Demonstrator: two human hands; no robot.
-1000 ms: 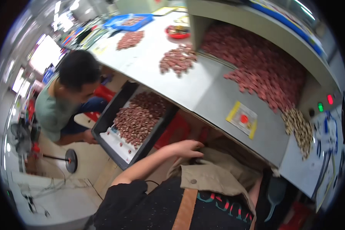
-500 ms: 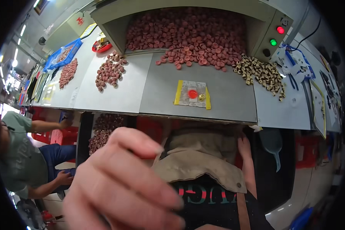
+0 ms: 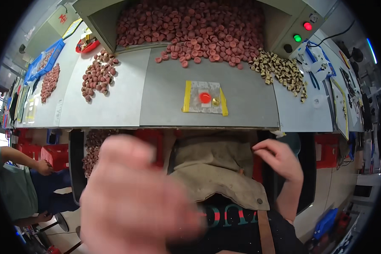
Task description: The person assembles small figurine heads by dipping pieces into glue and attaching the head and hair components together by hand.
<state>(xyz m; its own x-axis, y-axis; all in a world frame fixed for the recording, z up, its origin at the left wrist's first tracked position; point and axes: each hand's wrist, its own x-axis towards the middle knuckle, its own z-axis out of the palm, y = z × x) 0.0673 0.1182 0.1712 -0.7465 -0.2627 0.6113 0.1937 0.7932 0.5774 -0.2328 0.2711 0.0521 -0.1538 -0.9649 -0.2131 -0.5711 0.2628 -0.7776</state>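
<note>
Close to the camera, my left hand [image 3: 135,194] is large and smeared by motion. Its fingers look bent, but whether they hold anything cannot be made out. My right hand [image 3: 282,160] is at the right edge of the tan apron [image 3: 216,154], below the table edge. Its fingers reach left, thumb and forefinger slightly apart, with nothing visible in them. Beyond both hands, on the grey tabletop [image 3: 161,99], lies a flat pad [image 3: 198,108] with yellow tape along its sides. A bright red round spot [image 3: 205,98] and a small gold-coloured piece [image 3: 216,102] are on it.
A heap of dull-red round cups [image 3: 190,29] spills from a beige machine housing [image 3: 279,25] with lit lamps. Cream-and-dark small blocks [image 3: 279,70] lie right, reddish pieces [image 3: 98,78] left. Further left are a red dish [image 3: 87,46], a blue tray [image 3: 34,74] and another person [image 3: 17,182].
My right hand has lifted away from the apron's side and bent inward. My left hand is more blurred and its fingers look more curled. The view has shifted, moving the tabletop left and slightly up.
</note>
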